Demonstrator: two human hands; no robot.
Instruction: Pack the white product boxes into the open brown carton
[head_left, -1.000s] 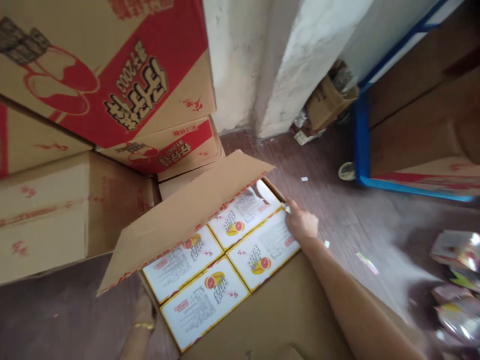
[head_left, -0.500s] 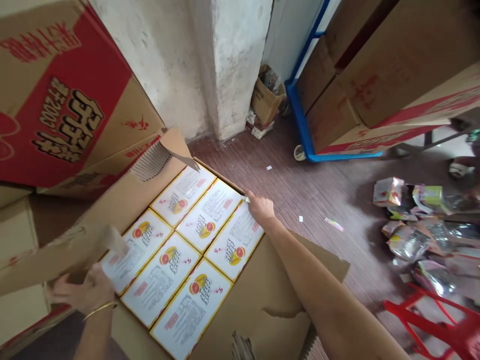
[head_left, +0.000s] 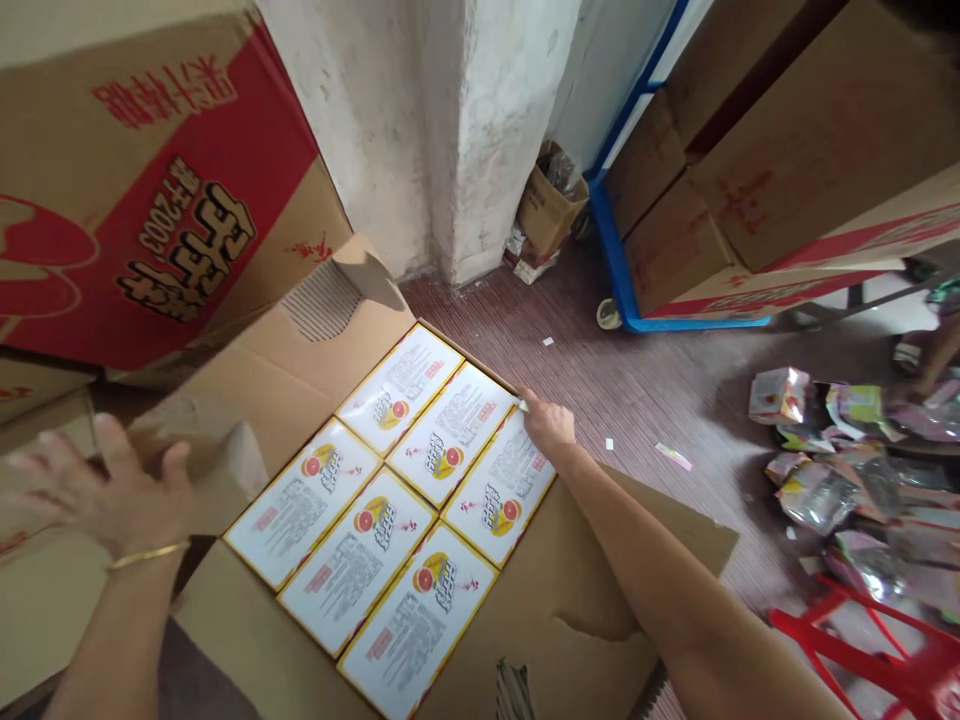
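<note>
So I had the big carton (head_left: pixel 450 640) open on the floor right under me, all flaps folded out, and six flat white-and-yellow packs (head_left: pixel 397 520) sat inside in two rows of three, labels up. I'd call this the unpacking stage: box open, nothing lifted out.

My left hand (head_left: pixel 97 490) was at about 9 o'clock, fingers spread wide and gripping nothing, palm hovering just over the left flap (head_left: pixel 247 400) with its torn patch. My right hand (head_left: pixel 551 425) was out at about 1 o'clock, at the far corner of the carton, on the edge of the corner pack (head_left: pixel 502 490). Something small and pale poked out between the fingertips, maybe a blade or a tape scrap, too small to tell, and I couldn't tell how tightly the fingers were closed.

My guess for the next move: get fingers under a pack's edge, which looked tight since they sat flush together.

Further out, loose snack bags (head_left: pixel 847 470) and a red plastic stool (head_left: pixel 885 650) crowded 3 o'clock. Stacked red-printed cartons (head_left: pixel 150 200) loomed at 10, a blue trolley (head_left: pixel 622 270) loaded with boxes stood at 1, and a white pillar (head_left: pixel 487 130) at 12.
</note>
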